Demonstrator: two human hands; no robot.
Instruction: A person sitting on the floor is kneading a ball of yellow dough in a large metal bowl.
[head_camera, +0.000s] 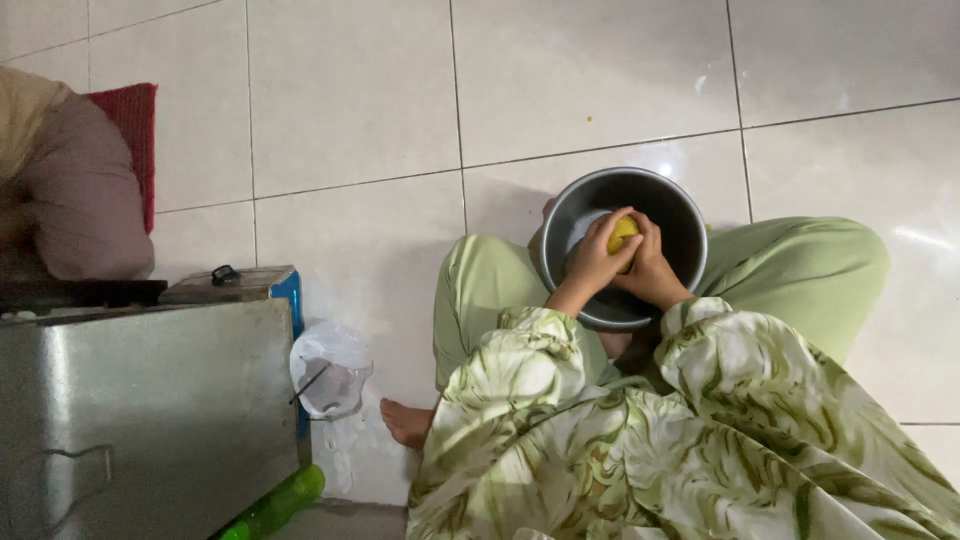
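Yellow fruit (622, 236) sits between both hands over the mouth of a grey metal bowl (680, 215); only a small patch of it shows between the fingers, so its kind cannot be told; the left hand (596, 262) wraps it from 9 o'clock, fingers curled shut around it; the right hand (652, 268) closes on it from 3 o'clock, thumb side pressed against the left hand; both hands touch each other and the fruit. The bowl rests in the person's lap between crossed legs in pale green trousers (800, 270); its rim at 12 o'clock meets the white tiled floor (350, 110). Loose sleeves (740, 370) with a green and cream leaf print cover both forearms to the wrists. A bare foot (408, 422) pokes out at 8 o'clock from the bowl; just beside it, at 9 o'clock, lies a crumpled clear plastic bag (330, 368); the bag touches a steel box (150, 410) with a handle on its side. A green plastic thing (280, 505) pokes out beneath the box at 6 o'clock. At 10 o'clock, well apart from the hands, a pink cushion (85, 195) leans on a red mat (138, 125).
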